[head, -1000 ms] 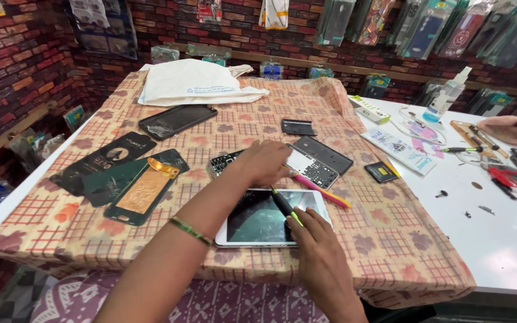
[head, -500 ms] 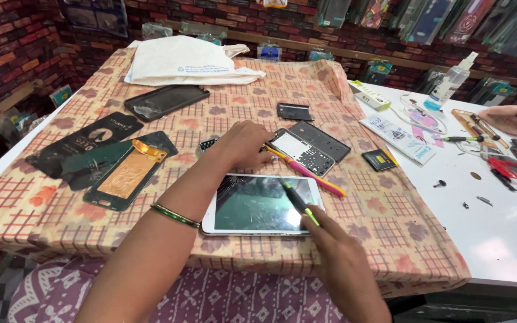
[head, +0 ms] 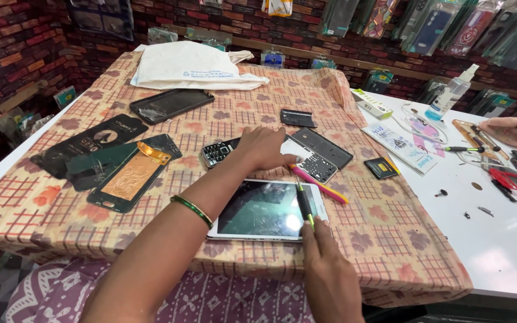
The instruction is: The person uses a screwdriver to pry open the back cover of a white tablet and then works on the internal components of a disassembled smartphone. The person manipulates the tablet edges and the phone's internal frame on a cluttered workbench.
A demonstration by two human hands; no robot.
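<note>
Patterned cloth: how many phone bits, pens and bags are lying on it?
Phones and phone parts: 8, among them the cracked white tablet, keypad phone and copper-backed panel
Pink pen: 1
White bag: 1
Green-tipped tool in the right hand: 1
Total: 11

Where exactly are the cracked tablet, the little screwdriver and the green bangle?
cracked tablet [head: 258, 209], head view, middle of its dark glass.
screwdriver [head: 304, 205], head view, black shaft above the right hand's fingertips.
green bangle [head: 191, 209], head view, band across the left wrist.
</note>
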